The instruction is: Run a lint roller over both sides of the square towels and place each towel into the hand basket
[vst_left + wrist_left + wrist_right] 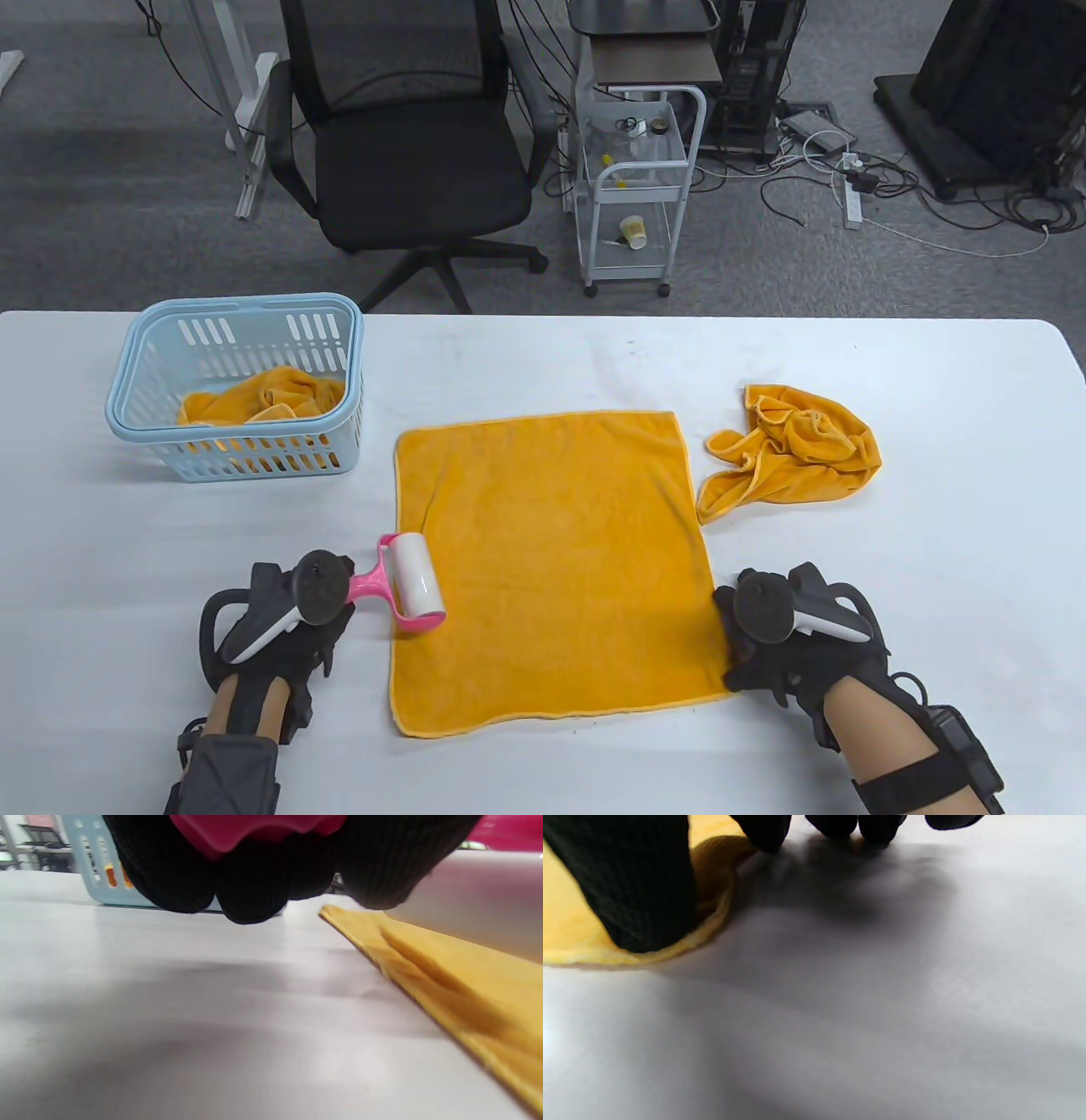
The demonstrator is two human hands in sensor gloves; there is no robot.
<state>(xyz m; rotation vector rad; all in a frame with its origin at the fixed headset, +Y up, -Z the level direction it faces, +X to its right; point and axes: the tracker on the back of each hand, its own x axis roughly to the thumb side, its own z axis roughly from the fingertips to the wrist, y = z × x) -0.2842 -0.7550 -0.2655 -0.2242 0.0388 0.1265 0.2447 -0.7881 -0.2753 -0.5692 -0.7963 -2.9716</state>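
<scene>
An orange square towel lies spread flat in the middle of the table. My left hand grips the pink handle of the lint roller, whose white roll rests on the towel's left edge. In the left wrist view my fingers curl round the pink handle, with the towel to the right. My right hand presses on the towel's right edge near its front corner. Its thumb sits on the towel, its fingertips on the table.
A light blue hand basket stands at the back left with an orange towel inside. A crumpled orange towel lies to the right of the flat one. Beyond the table's far edge are an office chair and a white cart.
</scene>
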